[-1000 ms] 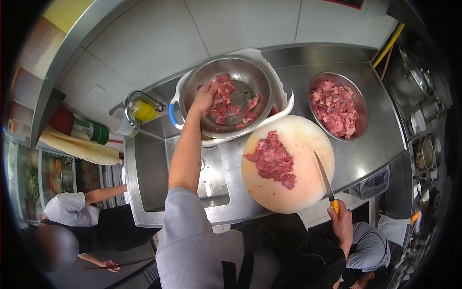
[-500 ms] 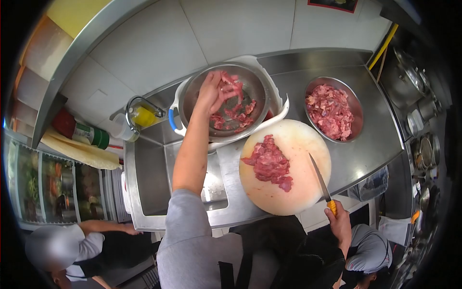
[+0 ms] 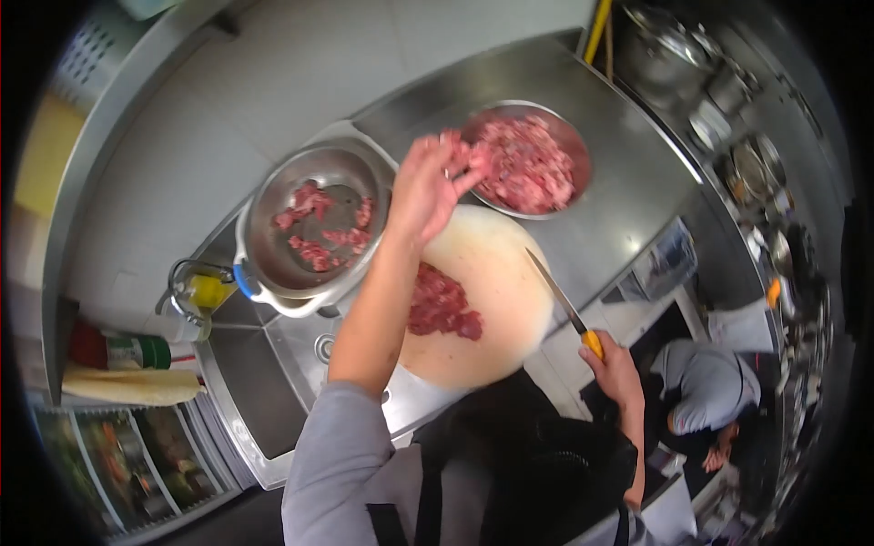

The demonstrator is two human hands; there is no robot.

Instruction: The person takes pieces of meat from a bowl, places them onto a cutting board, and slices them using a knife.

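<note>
My left hand (image 3: 426, 189) is at the left rim of a steel bowl (image 3: 583, 173) heaped with cut raw meat (image 3: 528, 164). Its fingers close on some raw meat pieces (image 3: 452, 146), blurred by motion. In my right hand (image 3: 616, 369) is a knife (image 3: 568, 309) by its yellow handle, the blade pointing up and left over the edge of the round white cutting board (image 3: 501, 264). A pile of raw meat (image 3: 443, 308) lies on the board, partly hidden by my left forearm. Left of it, another steel bowl (image 3: 273, 182) has several scattered meat pieces (image 3: 314, 205) inside.
A sink (image 3: 241, 387) with a tap (image 3: 177, 291) lies to the left, beside a bottle of yellow liquid (image 3: 208, 291). Another person (image 3: 706, 387) bends down at lower right. Pots and pans (image 3: 674, 45) line the right side. A metal shelf edge (image 3: 77, 182) curves at left.
My left hand has gone from inside the left bowl rightward to the full bowl, with meat in its fingers. My right hand still holds the knife. The camera view has turned.
</note>
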